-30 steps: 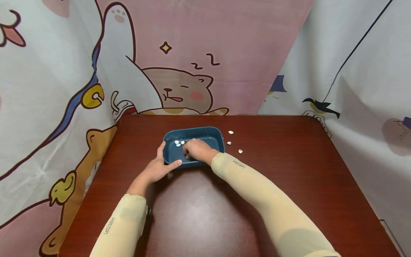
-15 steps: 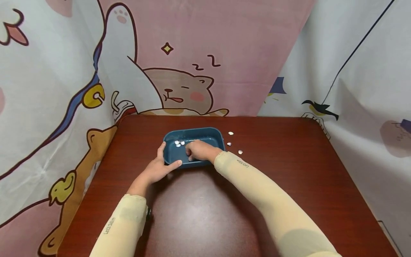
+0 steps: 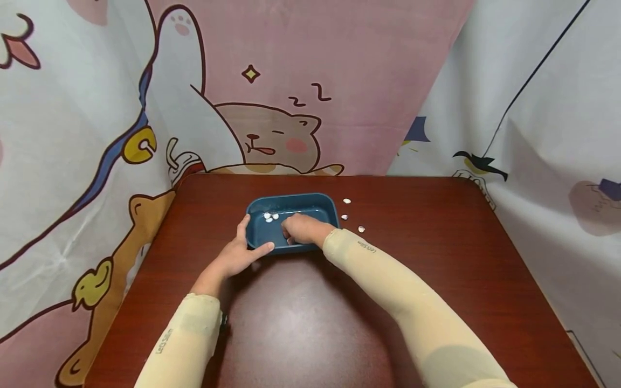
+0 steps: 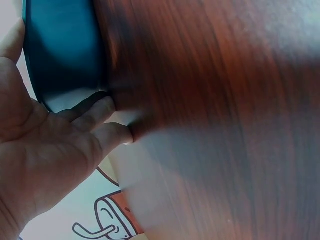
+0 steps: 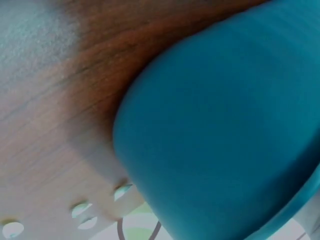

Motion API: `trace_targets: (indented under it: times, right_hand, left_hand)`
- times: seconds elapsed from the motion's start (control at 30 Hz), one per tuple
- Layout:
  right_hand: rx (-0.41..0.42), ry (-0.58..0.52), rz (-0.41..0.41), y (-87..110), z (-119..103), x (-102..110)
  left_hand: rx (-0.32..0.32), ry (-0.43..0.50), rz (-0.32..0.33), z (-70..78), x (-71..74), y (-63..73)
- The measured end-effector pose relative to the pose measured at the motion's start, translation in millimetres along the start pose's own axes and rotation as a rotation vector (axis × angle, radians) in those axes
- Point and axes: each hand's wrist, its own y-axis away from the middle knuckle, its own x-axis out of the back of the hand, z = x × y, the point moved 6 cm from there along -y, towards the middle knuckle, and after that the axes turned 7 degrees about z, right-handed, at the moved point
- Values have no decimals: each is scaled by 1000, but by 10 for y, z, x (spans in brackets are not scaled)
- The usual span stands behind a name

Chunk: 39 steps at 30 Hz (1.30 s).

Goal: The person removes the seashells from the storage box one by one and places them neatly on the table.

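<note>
A dark teal rectangular tray [image 3: 286,202] with raised walls stands on the table. At its left end, my left hand [image 3: 236,253] has its fingers against the outer wall and its thumb on the near rim. The left wrist view shows that palm and fairly straight fingers [image 4: 102,112]. My right hand [image 3: 304,229] reaches inside the tray with bent fingers; its fingertips are partly hidden, and I cannot tell whether they hold anything. Several small white shell-like pieces [image 3: 268,215] lie in the tray's left part, left of that hand. The right wrist view shows only the tray's outer wall [image 5: 215,130].
Right of the tray, three small white pieces [image 3: 361,229] lie loose on the brown wooden table [image 3: 436,258]. Behind and beside the table hangs a cloth [image 3: 378,64] printed with cartoon animals. Beige sleeves [image 3: 388,280] cover both forearms.
My right hand has shifted slightly to the right within the tray. The left hand, the tray and the white pieces appear to stay where they were.
</note>
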Motion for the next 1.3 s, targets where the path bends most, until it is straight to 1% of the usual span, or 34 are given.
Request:
trace_targets:
  times: [0.13, 0.27, 0.43, 0.53, 0.6, 0.63, 0.73, 0.77, 0.87, 0.93, 1.0, 1.03, 1.13, 1.2, 1.3]
  right_hand:
    - [1, 30, 0, 13, -16, 14]
    - [6, 36, 17, 25, -15, 24]
    - [7, -33, 60, 37, 16, 46]
    - [2, -104, 116, 63, 42, 134]
    - [-10, -158, 176, 97, 84, 245]
    - [-17, -178, 219, 110, 128, 308]
    - [-59, -226, 390, 174, 325, 582]
    - [-90, -237, 444, 214, 419, 683]
    - [-208, -287, 601, 322, 789, 952]
    - [-306, -338, 656, 404, 1080, 1049]
    - [-405, -392, 687, 474, 1368, 1067]
    - [-452, -410, 687, 504, 1495, 1057]
    - [-567, -434, 654, 567, 1782, 987]
    - [-605, -419, 631, 581, 1887, 950]
    - [-610, -374, 626, 561, 1953, 937]
  left_hand:
    - [4, 1, -2, -3, 2, 4]
    - [5, 1, -4, 2, 1, 13]
    - [5, 4, 2, -14, 4, 16]
    - [13, 9, 3, -32, 4, 19]
    - [17, 10, 5, -36, 1, 21]
    - [16, 7, 7, -36, -3, 22]
    - [8, -1, 14, -30, -14, 18]
    - [3, -5, 16, -26, -19, 15]
    - [-5, -11, 22, -24, -12, 9]
    - [-8, -13, 24, -24, 2, 11]
    - [-7, -12, 27, -25, 15, 17]
    - [-6, -10, 29, -27, 20, 21]
    - [-6, -2, 33, -35, 17, 25]
    - [-8, 3, 34, -44, 3, 24]
    - [-12, 16, 38, -52, -21, 20]
